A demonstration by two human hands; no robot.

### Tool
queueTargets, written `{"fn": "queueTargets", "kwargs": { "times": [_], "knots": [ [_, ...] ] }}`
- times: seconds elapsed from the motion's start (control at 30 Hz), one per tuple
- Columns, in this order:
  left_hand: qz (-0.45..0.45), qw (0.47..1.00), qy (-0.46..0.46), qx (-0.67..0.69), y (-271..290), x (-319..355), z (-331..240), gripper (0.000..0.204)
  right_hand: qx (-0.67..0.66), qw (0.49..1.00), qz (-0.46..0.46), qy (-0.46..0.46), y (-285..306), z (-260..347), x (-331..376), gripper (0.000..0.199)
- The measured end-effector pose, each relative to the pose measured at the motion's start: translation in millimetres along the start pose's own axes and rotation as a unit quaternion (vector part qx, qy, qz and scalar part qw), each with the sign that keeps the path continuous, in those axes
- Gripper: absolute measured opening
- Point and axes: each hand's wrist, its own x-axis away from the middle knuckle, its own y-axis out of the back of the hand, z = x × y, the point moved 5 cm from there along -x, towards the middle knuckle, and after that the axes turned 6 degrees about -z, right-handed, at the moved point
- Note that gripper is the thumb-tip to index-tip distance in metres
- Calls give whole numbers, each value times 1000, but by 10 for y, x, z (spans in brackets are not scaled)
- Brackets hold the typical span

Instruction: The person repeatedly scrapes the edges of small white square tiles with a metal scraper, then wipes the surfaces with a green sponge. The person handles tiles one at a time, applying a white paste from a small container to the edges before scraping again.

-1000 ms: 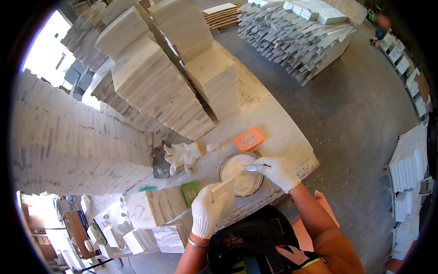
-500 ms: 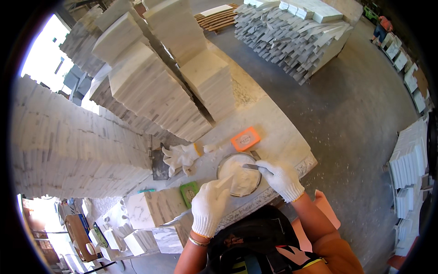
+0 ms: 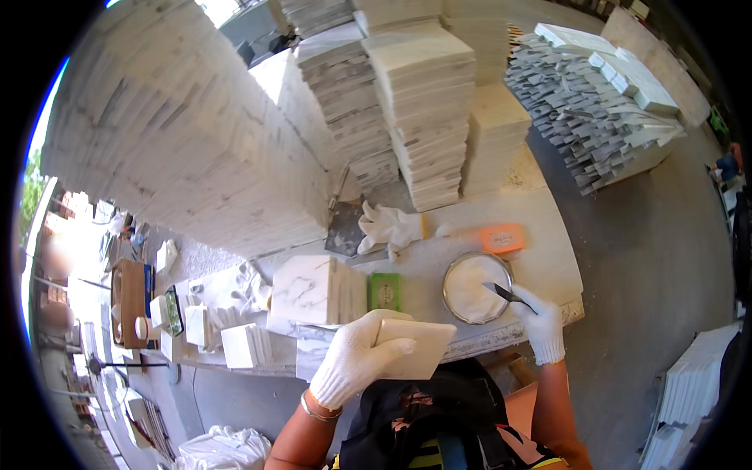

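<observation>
And here, left of the round dish (image 3: 446, 301) and nearer the body, a pale tile (image 3: 423, 350) is being grasped in the gloved left hand (image 3: 356, 356), the thumb laid across its upper face, the other fingers mostly hidden. The tile is best kept level and gripped near that one edge, so that the rest of the face is left free.

Over to the right of the dish now: a small dark blade (image 3: 511, 294) is pinched in the gloved right hand (image 3: 540, 325), its tip carried past the rim over the white filling (image 3: 470, 286); whether the filling is touched cannot be told. A light wrist and a shallow angle would seem right, with any excess shed above the dish.

Now the count, left to right: one block-like marble pile (image 3: 309, 290), well left of the dish; one green box (image 3: 385, 292), nearer the dish on that side; a limp white glove (image 3: 389, 229), beyond and left of the dish, with a second beneath it neither confirmed nor ruled out; one tile; one dish, set on the counter (image 3: 548, 223); one orange box (image 3: 501, 238), just beyond the dish; one blade; two hands, both occupied.
</observation>
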Motion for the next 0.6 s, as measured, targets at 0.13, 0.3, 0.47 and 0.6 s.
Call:
{"fn": "queueTargets", "kwargs": {
  "times": [0.13, 0.3, 0.47, 0.6],
  "knots": [
    [-36, 993, 60, 94, 631, 359, 342, 44, -64, 996, 66, -17, -197, 263, 169, 20],
    [-23, 998, 53, 28, 1167, 439, 734, 47, -156, 970, 161, -98, -613, 635, 573, 13],
    [19, 998, 9, -52, 1343, 261, 1047, 42, -153, 958, 219, -104, -944, 792, 859, 16],
    [-7, 986, -68, -155, 1306, 130, 1057, 44, -194, 951, 213, -114, -1082, 943, 1047, 30]
  ]
}}
